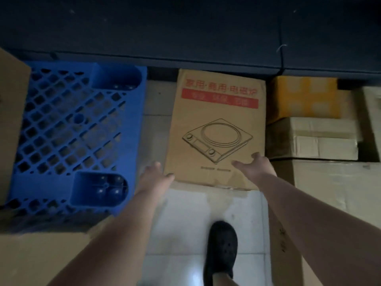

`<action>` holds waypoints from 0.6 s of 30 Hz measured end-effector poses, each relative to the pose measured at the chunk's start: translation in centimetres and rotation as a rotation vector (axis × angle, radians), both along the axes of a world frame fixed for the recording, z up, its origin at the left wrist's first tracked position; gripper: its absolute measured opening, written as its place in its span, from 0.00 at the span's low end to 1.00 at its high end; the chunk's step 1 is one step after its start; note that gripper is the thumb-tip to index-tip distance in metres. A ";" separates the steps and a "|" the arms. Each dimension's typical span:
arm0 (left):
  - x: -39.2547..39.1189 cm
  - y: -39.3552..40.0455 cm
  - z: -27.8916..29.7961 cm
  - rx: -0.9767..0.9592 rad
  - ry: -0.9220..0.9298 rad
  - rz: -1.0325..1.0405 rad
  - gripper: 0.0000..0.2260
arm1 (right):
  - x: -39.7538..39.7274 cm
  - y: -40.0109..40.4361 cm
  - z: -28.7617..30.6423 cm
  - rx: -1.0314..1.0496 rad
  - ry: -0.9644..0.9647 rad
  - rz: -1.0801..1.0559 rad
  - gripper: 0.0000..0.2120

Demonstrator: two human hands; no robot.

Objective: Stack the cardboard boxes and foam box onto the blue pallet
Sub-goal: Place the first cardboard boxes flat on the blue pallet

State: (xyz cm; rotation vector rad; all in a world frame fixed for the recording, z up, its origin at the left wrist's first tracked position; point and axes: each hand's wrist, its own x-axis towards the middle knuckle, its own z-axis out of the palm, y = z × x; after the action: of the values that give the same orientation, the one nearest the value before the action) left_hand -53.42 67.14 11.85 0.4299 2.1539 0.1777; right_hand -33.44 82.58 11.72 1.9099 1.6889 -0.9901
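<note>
Cooker-print cardboard box lay flat on floor, just right of blue pallet; left hand and right hand reached spread-fingered at near corners, holding nothing; best grip opposite side edges, lift level, swing left onto pallet.

matt cardboard box, seemingly plastic pallet

I stand in dim light on a pale glossy tiled floor with thin grout lines, and ahead of me runs a long dark navy padded couch.
</note>
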 end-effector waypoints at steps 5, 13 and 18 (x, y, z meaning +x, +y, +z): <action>-0.1 5.8 -7.5 -0.107 0.086 0.015 0.37 | 3.8 5.1 -6.5 -0.010 -0.026 -0.145 0.46; -1.6 7.3 -17.4 -0.113 0.017 0.302 0.40 | 4.6 7.0 -16.7 0.033 0.024 -0.453 0.53; -1.2 5.2 -17.1 0.068 -0.039 0.574 0.39 | 5.3 5.2 -16.5 0.058 0.087 -0.686 0.50</action>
State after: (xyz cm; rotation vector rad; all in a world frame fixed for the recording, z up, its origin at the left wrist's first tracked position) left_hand -54.59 72.30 -5.28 -0.1655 2.1864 0.5744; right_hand -28.16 87.78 -4.79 2.5886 1.1053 -1.2781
